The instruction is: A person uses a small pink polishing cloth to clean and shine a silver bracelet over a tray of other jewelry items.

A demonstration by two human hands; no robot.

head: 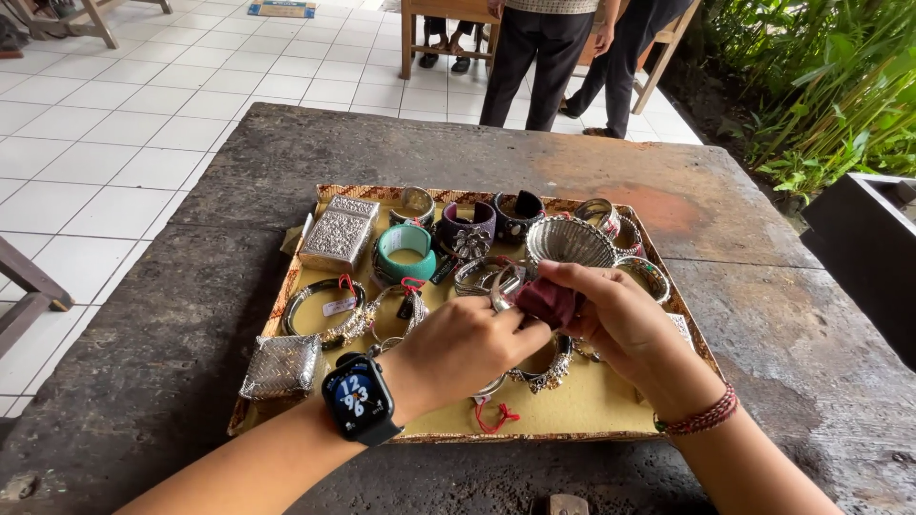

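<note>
My left hand (468,345) grips a silver bangle (503,286) over a flat tray (611,405) lined in yellow. My right hand (620,319) presses a dark red cloth (546,300) against that bangle. A dark smartwatch (360,398) sits on my left wrist, a red beaded bracelet (701,417) on my right. Under the hands lie more silver bangles (544,370) with red strings. A silver woven bowl (570,240) stands just beyond my fingers.
The tray also holds a turquoise cuff (405,250), an embossed silver box (338,234), a woven silver pouch (281,366) and several other bracelets. It rests on a rough stone table (725,219). Two people's legs (534,67) stand beyond, plants (830,86) at right.
</note>
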